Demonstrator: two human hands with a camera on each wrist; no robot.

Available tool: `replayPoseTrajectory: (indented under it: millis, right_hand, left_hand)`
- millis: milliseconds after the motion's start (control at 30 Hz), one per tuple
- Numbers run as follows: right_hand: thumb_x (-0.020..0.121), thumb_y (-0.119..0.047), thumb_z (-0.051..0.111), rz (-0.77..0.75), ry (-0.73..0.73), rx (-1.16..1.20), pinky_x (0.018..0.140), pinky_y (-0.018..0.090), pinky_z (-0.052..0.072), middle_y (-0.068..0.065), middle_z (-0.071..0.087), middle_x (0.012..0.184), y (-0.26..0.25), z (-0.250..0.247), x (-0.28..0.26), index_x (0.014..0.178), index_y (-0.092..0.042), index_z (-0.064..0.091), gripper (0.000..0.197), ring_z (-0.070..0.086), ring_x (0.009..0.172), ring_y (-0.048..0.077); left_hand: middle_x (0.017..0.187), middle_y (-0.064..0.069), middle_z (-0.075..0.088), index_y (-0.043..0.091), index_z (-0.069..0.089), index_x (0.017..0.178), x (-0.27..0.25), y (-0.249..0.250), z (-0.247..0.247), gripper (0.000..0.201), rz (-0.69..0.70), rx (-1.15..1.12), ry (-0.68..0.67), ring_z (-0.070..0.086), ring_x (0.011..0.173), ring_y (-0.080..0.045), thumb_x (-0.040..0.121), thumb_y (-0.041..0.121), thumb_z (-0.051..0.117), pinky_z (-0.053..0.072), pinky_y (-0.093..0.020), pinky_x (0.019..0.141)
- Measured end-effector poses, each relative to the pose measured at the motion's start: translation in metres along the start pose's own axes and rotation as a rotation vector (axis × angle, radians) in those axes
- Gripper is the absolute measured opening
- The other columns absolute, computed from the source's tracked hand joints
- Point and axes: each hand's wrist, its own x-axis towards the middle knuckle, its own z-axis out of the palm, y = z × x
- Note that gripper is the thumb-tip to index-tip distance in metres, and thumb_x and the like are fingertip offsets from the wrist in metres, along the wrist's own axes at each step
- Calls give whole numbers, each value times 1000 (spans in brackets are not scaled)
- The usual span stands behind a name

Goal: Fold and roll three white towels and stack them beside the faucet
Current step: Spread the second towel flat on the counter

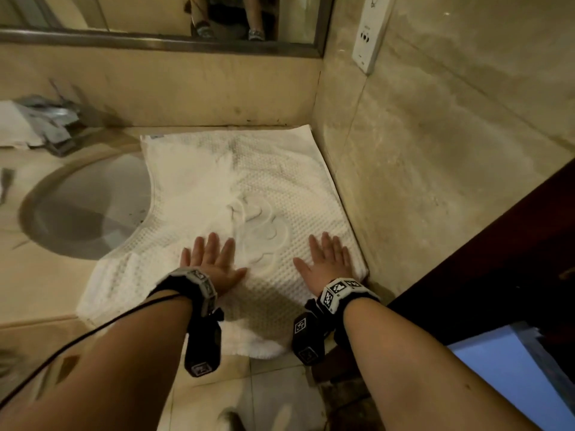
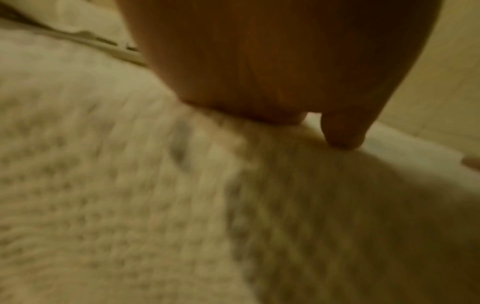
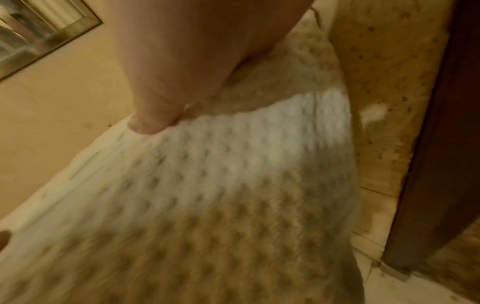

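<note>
A white waffle-weave towel with an embossed emblem lies spread over the beige counter, its left side sagging over the sink and its near end hanging off the front edge. My left hand lies flat, fingers straight, pressing the towel near the counter's front. My right hand presses flat on the towel's right part beside the side wall. In the left wrist view my palm rests on the blurred towel. The right wrist view shows my thumb on the towel. The faucet stands at the far left.
An oval sink sits left of the towel. The beige stone wall bounds the counter on the right, with a white socket plate. A mirror hangs behind. A dark wooden door stands at right.
</note>
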Motion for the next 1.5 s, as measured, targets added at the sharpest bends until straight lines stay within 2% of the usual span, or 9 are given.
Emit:
replayPoseTrajectory:
  millis: [233,400,533,633,833,933,1033,1133,1500]
  right_hand:
    - [98,-53,22,64,136,71,119,34,-10,5,-17,158,36,12,-22,152,-19,-9,71,-16,146,20]
    - [89,-30,56,23,240,-9,118,33,12,8,6,156,45,26,-52,148,-25,18,70,8,144,28]
    - [89,-31,56,51,195,-36,91,35,40,4,53,116,36,18,-55,98,-22,47,15,51,108,24]
    - [94,-39,47,-9,22,52,76,32,46,5,62,102,32,22,-52,95,-17,52,22,58,95,25]
    - [98,-37,40,-90,5,-19,79,31,44,8,61,112,20,9,-53,107,-14,57,30,58,103,28]
    - [96,-38,43,-247,196,-20,91,35,43,4,56,120,-2,5,-53,112,-20,58,28,53,114,25]
    - [96,-46,40,-175,159,71,118,39,16,2,20,155,-23,6,-42,146,-22,29,57,14,145,22]
    - [98,-51,25,-6,10,21,120,41,-1,3,-7,160,-34,10,-32,153,-19,4,66,-8,147,23]
    - [99,-50,28,-99,4,111,119,36,4,4,-6,160,-107,-18,-20,153,-15,4,69,-6,147,25]
  left_hand:
    - [154,1,-31,39,-19,147,-16,-26,6,105,-22,104,5,-25,144,-27,74,79,46,-11,-44,117]
    - [155,-3,-30,32,-17,149,-33,-34,19,76,-56,132,19,-24,144,-29,98,38,38,-9,-44,120]
    - [154,-5,-31,29,-20,149,-41,-34,24,71,-43,165,27,-25,143,-29,96,20,27,-12,-42,119]
    - [154,-4,-31,30,-18,149,-37,-41,29,68,-29,151,56,-26,143,-29,97,22,24,-13,-41,119]
    - [156,1,-28,39,-12,149,-36,-55,36,61,-26,34,97,-25,144,-23,99,40,24,-13,-37,118]
    - [156,-1,-27,40,-13,148,-43,-76,42,71,-160,-14,112,-24,144,-25,97,39,36,-13,-39,118]
    - [157,-4,-25,33,-14,150,-55,-107,43,88,-245,27,119,-19,146,-26,91,26,51,-6,-39,119]
    - [157,-2,-24,29,-15,151,-65,-136,40,90,-298,5,94,-15,147,-24,92,23,52,-1,-36,120]
    - [159,-8,-16,11,-6,152,-76,-157,-1,75,-425,83,-6,-13,147,-30,95,29,39,-1,-40,121]
